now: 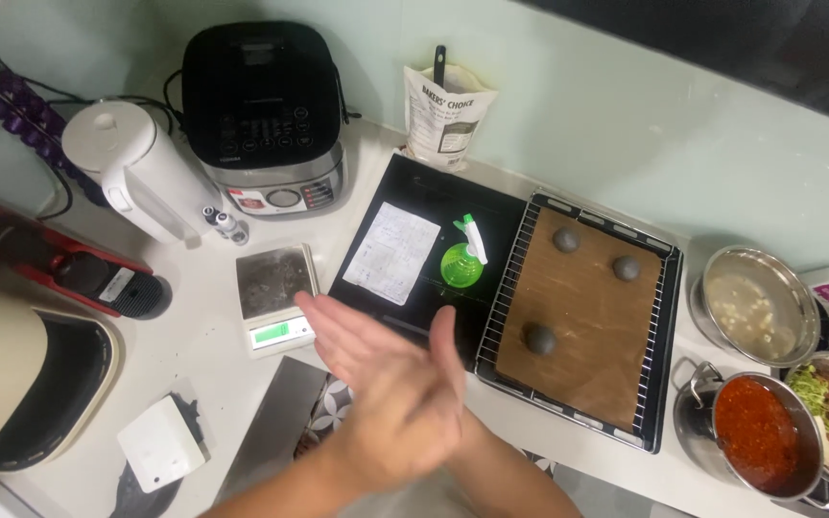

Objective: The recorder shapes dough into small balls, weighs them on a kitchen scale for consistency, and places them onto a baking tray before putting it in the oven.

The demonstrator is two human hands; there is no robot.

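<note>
Palms pressed flat together, left hand (362, 350) over right hand (424, 403) (anything between them is hidden), hover near the wire rack tray (659, 384) whose brown paper (587, 317) holds three dark grey dough balls (540, 338), most of it bare.

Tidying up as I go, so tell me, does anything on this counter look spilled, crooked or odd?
Mostly tidy. The kitchen scale has a dusty, smeared platform, and the green spray bottle lies on the black cooktop beside a paper sheet. Three dark dough balls sit unevenly spaced on the baking tray.
</note>
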